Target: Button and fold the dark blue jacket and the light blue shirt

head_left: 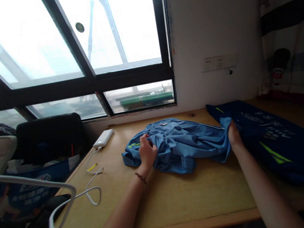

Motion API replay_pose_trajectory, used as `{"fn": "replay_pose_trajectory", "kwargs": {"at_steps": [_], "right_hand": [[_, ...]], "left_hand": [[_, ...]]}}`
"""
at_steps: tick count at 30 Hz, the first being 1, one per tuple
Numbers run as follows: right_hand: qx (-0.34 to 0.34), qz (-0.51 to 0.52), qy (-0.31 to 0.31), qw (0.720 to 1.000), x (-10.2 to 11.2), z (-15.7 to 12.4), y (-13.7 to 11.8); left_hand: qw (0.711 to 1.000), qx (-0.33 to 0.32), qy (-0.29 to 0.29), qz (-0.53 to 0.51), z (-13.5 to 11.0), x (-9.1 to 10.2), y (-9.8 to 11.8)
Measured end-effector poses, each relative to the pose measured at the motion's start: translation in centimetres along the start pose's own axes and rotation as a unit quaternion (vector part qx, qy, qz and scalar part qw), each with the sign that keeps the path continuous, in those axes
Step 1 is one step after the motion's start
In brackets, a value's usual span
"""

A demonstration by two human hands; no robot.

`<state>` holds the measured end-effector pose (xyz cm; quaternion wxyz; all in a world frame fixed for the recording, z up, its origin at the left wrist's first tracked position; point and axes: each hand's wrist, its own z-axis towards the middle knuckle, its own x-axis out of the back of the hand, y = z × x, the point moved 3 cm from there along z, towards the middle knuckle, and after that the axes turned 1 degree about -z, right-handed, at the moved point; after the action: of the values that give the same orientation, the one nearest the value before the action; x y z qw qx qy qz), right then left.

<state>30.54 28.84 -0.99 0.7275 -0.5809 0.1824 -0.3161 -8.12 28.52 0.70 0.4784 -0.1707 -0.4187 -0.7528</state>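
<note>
A crumpled blue jacket (177, 140) lies across the wooden table, with a label near its collar and a lime stripe on its left part. My left hand (148, 152), with a beaded bracelet at the wrist, is closed on a bunch of the fabric left of the middle. At the jacket's right end, my right hand (233, 135) grips the edge of the cloth and holds it a little raised. Its fingertips are partly hidden by the fabric. Right beside that hand lies a dark navy garment (267, 148) with white print and lime accents.
A white power bank (103, 138) sits at the table's left edge, its white cable (94, 185) looping over the tabletop. A dark chair (51, 137) with bags stands on the left. Behind are a window, a wall with sockets (220, 62), and a curtain (293, 45) at the right.
</note>
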Motion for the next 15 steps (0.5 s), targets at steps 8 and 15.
{"fn": "replay_pose_trajectory", "kwargs": {"at_steps": [8,15], "right_hand": [[0.231,-0.340,-0.187,0.892,-4.8,-4.9,-0.5],[0.251,-0.432,-0.345,0.795,-5.3,-6.8,-1.1]], "left_hand": [[0.871,-0.432,-0.236,0.005,-8.8,-1.5,10.1],[0.907,-0.292,-0.294,0.073,-7.5,-2.6,9.5]]}}
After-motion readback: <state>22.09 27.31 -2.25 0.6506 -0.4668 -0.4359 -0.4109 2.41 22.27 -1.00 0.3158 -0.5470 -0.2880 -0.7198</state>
